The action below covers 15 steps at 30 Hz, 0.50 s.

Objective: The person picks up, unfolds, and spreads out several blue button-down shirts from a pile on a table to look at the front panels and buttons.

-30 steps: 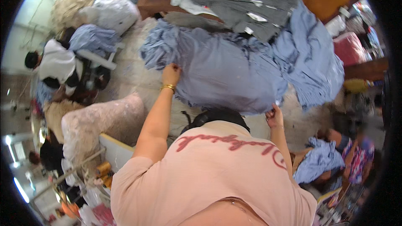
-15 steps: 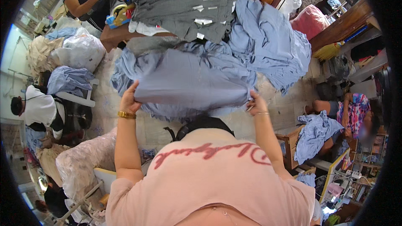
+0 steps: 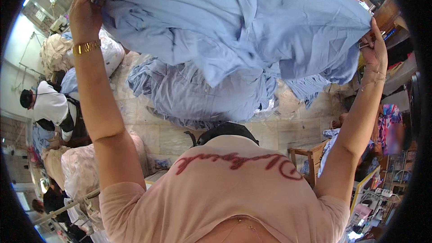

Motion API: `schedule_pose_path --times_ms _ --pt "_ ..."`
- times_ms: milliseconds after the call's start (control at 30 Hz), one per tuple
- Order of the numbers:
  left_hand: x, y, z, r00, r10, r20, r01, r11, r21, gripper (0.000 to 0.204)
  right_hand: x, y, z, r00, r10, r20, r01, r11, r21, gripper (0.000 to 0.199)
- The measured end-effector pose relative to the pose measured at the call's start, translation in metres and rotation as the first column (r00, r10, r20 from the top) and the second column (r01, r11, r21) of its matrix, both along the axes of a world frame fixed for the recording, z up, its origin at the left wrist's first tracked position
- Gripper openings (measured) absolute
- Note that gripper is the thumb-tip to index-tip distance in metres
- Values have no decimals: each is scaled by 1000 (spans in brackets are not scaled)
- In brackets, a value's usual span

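A light blue garment (image 3: 198, 4) is raised and spread wide between my hands, its middle sagging in folds. My left hand (image 3: 85, 13), below which a gold watch sits on the wrist, grips its left upper corner. Its right edge is pinched by my right hand (image 3: 374, 47). A slim object, too small to make out, also shows between the right fingers. Beneath the hanging cloth lies a heap of similar blue garments (image 3: 202, 92), some with small buttons.
More blue cloth (image 3: 308, 87) lies right of the heap. Bulging white bags (image 3: 110, 56) stand at the left, and a pink-white wrapped bundle (image 3: 83, 168) nearer. One person in white (image 3: 51, 108) is at the left; another in bright patterned clothes (image 3: 389, 119) sits right, beside a wooden stand (image 3: 310, 153).
Both hands have risen and moved far apart, lifting the blue garment off the heap and opening it out. It now covers the view of the dark grey garment stack behind.
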<state>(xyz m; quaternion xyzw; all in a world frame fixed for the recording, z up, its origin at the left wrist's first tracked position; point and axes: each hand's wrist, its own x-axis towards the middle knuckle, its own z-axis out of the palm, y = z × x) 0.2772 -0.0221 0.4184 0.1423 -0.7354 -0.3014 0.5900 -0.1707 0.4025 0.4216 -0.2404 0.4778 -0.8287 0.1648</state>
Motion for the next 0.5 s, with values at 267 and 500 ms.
schedule_pose_path --times_ms 267,500 --pt "30 -11 42 970 -192 -148 235 895 380 27 26 22 -6 991 -60 118 77 985 -152 10" --pt "20 12 9 941 64 333 -96 992 82 28 15 25 -13 998 -59 0 59 996 68 10"
